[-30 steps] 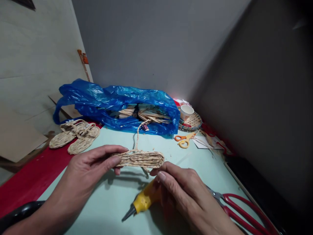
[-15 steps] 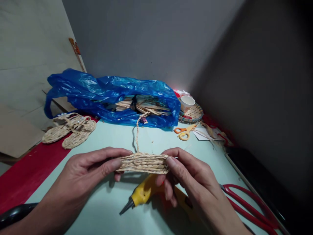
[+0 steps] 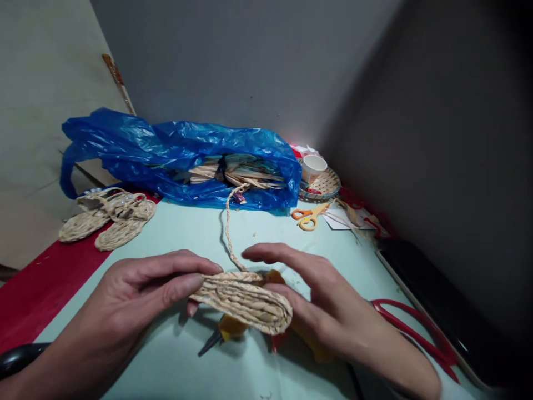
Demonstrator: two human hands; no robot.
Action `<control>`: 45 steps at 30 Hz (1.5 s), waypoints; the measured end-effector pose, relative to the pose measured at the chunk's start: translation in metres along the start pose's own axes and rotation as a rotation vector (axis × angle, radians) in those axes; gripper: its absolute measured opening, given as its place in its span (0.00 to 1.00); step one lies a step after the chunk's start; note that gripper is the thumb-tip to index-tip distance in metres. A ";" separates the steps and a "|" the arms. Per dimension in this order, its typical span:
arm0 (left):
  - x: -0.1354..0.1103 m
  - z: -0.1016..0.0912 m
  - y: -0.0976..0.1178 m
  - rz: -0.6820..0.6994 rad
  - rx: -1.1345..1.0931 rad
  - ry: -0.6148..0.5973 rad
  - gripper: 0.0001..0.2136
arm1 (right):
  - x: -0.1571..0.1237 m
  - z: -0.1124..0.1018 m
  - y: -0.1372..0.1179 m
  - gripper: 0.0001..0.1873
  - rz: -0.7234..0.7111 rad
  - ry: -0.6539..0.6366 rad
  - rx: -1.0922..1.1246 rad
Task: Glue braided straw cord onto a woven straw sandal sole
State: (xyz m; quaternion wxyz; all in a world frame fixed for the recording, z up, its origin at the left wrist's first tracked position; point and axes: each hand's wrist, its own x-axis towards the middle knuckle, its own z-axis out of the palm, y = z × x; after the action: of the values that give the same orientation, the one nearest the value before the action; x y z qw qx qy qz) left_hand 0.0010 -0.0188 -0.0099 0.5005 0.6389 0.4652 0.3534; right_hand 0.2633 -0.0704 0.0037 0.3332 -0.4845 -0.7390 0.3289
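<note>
My left hand [image 3: 141, 289] pinches the left end of a small woven straw sole [image 3: 244, 301], thumb and fingers closed on it. My right hand [image 3: 320, 300] supports the sole's right end from below with its thumb, while its forefinger stretches out above it. The sole is held just above the pale green table [image 3: 266, 233], tilted down to the right. A twisted straw cord [image 3: 228, 233] runs from the sole back to a blue plastic bag [image 3: 179, 161] of straw. Under the sole lies a yellow glue gun [image 3: 227, 330], mostly hidden.
Two finished straw sandals [image 3: 106, 219] lie at the left on a red cloth [image 3: 37, 289]. Orange scissors [image 3: 307, 218], paper scraps, and a white cup [image 3: 313, 166] on a woven tray [image 3: 328, 186] sit at the back right. Red-handled scissors [image 3: 408, 333] lie at right. Walls close in behind.
My right hand left the glue gun, took the sole's right end, and now props it from below. The sole has tilted and come closer. The view has shifted right.
</note>
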 end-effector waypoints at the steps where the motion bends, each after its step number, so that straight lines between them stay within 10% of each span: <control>1: -0.001 0.000 0.000 0.005 0.009 -0.013 0.03 | 0.001 0.002 0.001 0.16 -0.022 -0.048 0.031; 14: -0.005 0.005 -0.003 0.087 0.099 0.056 0.04 | -0.001 -0.003 -0.004 0.13 -0.353 0.095 -0.144; 45: -0.004 0.012 0.000 -0.038 0.202 0.074 0.05 | -0.003 0.022 -0.016 0.15 -0.273 -0.075 -0.527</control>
State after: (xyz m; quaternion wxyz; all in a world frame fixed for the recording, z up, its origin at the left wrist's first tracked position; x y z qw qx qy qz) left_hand 0.0109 -0.0263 -0.0126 0.4226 0.6636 0.5288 0.3183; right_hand 0.2387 -0.0815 0.0039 0.2098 -0.4381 -0.8689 0.0956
